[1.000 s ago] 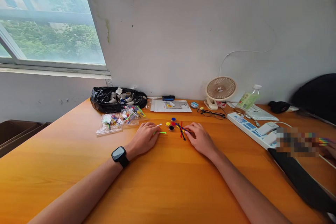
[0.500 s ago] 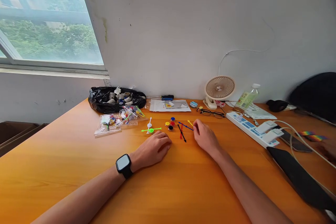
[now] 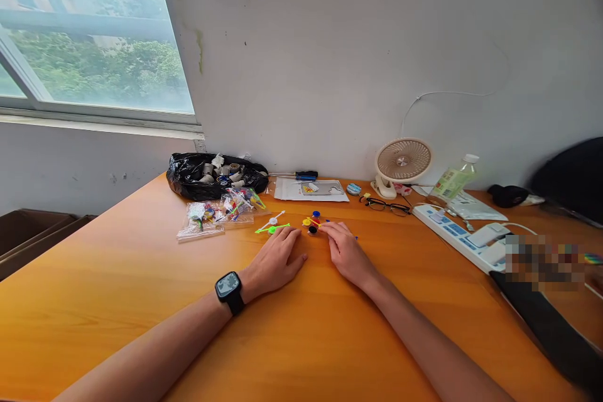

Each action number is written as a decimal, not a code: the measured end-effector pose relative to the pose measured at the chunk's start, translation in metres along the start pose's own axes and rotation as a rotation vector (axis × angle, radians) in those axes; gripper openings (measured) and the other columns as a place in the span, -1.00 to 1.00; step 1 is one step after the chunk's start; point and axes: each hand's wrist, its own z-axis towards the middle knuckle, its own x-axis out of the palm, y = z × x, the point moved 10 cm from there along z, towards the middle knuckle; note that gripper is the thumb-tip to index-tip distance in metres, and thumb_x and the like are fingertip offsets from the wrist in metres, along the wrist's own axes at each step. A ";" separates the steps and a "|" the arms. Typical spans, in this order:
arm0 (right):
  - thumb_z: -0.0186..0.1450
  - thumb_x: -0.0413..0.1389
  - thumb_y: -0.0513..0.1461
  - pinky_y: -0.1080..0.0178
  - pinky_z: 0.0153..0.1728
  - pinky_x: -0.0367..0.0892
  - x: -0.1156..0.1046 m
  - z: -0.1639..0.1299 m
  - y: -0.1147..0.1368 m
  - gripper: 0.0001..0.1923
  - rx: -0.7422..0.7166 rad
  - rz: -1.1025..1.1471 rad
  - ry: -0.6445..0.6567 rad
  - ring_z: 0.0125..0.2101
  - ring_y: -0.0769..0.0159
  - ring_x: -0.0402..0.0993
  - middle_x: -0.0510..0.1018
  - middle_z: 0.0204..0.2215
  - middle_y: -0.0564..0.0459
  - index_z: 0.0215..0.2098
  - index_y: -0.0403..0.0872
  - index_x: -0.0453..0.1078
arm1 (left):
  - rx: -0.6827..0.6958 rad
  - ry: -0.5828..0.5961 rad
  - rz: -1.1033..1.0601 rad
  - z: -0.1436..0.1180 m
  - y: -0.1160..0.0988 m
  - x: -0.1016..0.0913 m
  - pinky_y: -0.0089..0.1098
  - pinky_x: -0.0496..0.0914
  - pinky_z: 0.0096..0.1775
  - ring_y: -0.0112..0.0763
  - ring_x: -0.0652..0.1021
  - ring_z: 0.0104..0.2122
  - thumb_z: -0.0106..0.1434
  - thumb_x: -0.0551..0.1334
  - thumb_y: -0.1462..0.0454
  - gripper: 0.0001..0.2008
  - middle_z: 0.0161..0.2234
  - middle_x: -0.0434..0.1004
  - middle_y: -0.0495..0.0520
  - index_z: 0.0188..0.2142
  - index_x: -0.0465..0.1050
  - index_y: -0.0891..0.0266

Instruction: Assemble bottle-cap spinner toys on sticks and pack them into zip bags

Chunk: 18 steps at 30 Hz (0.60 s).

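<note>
My right hand [image 3: 349, 252] pinches a yellow arrow [image 3: 313, 222] and holds it over a small cluster of round pieces. In that cluster are a yellow disc [image 3: 306, 222], a blue disc [image 3: 316, 214], a black disc [image 3: 312, 230] and a red one partly covered by the arrow. My left hand [image 3: 276, 262] lies with fingers stretched on the table, its fingertips by a green arrow with a round hub [image 3: 272, 230]. Just behind that lies a white arrow with a white hub [image 3: 273, 221]. My right hand mostly hides the other loose arrows; bits of blue show beside it.
Clear bags of small coloured parts [image 3: 202, 217] and a black plastic bag [image 3: 188, 183] stand at the back left. Behind are a white sheet [image 3: 287, 190], glasses [image 3: 377, 203] and a clip fan [image 3: 404, 161]. A power strip [image 3: 452, 235] and bottle [image 3: 455, 179] stand right.
My right hand has moved left with the yellow arrow, from the loose arrows to the discs. My left fingers have straightened toward the green arrow, and the white arrow has turned.
</note>
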 end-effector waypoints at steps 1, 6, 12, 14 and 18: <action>0.36 -0.06 -0.47 -0.05 0.12 0.40 0.001 0.001 0.000 -0.52 -0.001 0.001 0.011 0.04 0.08 0.45 0.61 0.01 -0.07 0.04 0.01 0.55 | -0.010 -0.005 0.000 0.000 0.002 0.001 0.07 0.32 0.26 0.06 0.38 0.26 0.41 0.23 0.16 -0.49 0.24 0.37 0.30 0.30 0.24 0.19; 0.32 -0.07 -0.48 -0.03 0.09 0.41 -0.002 0.009 0.008 -0.55 -0.001 0.050 0.054 -0.04 0.11 0.48 0.65 -0.09 -0.06 -0.09 -0.03 0.57 | -0.037 -0.029 -0.040 0.000 0.007 0.000 0.10 0.29 0.28 0.08 0.34 0.31 0.38 0.26 0.15 -0.28 0.31 0.29 0.35 0.43 0.03 0.20; 0.31 -0.07 -0.43 0.04 -0.04 0.41 -0.012 0.005 0.023 -0.68 0.047 0.150 0.091 -0.27 0.18 0.48 0.60 -0.38 0.03 -0.39 -0.01 0.46 | -0.036 -0.036 -0.110 0.006 0.008 -0.004 -0.09 0.46 0.04 -0.10 0.56 -0.04 0.40 0.24 0.20 -0.86 -0.09 0.59 0.19 -0.12 0.52 0.17; 0.36 -0.04 -0.37 0.11 -0.13 0.43 -0.018 0.001 0.017 -0.74 0.124 0.212 0.052 -0.27 0.20 0.50 0.59 -0.35 0.03 -0.31 -0.01 0.46 | -0.057 -0.013 -0.158 0.007 0.009 -0.004 -0.22 0.48 -0.12 -0.22 0.57 -0.21 0.42 0.23 0.21 -0.86 -0.23 0.59 0.11 -0.26 0.51 0.17; 0.42 0.05 -0.23 0.15 -0.11 0.47 -0.019 -0.006 0.006 -0.81 0.225 0.392 0.010 -0.17 0.21 0.56 0.61 -0.17 -0.02 -0.07 -0.02 0.48 | -0.076 -0.043 -0.094 0.006 0.010 -0.014 -0.21 0.47 -0.13 -0.17 0.57 -0.17 0.33 0.35 0.13 -0.80 -0.14 0.55 0.14 -0.16 0.49 0.18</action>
